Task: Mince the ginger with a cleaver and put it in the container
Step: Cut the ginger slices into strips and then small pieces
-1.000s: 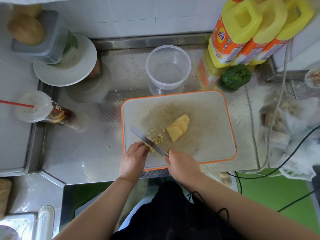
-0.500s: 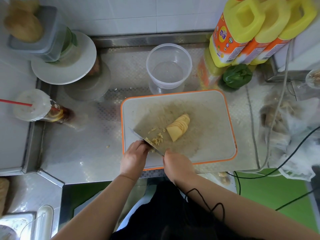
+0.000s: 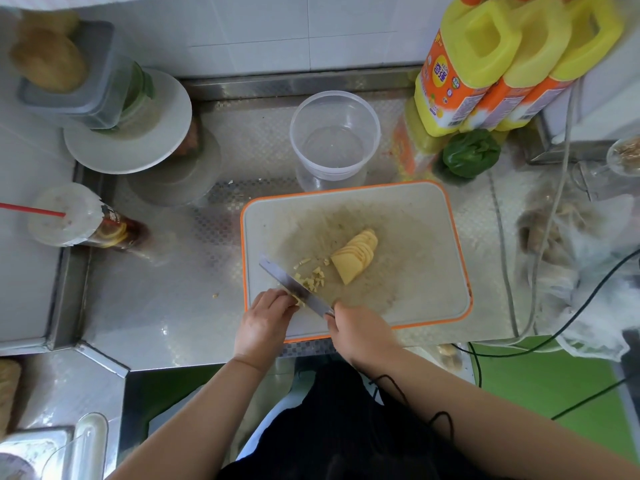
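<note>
Cleaver [image 3: 298, 289] a cut further along ginger [image 3: 297, 299]

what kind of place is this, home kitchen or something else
Probably a working kitchen, perhaps a small eatery's. The steel counter against tiled wall, three big oil jugs lined up together, and a cutting board with ginger slices suggest that.

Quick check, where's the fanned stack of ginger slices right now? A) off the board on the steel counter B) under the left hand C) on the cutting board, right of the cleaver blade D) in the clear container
C: the ginger slices lie fanned on the cutting board, to the right of the cleaver; the container behind the board holds no ginger.
</note>
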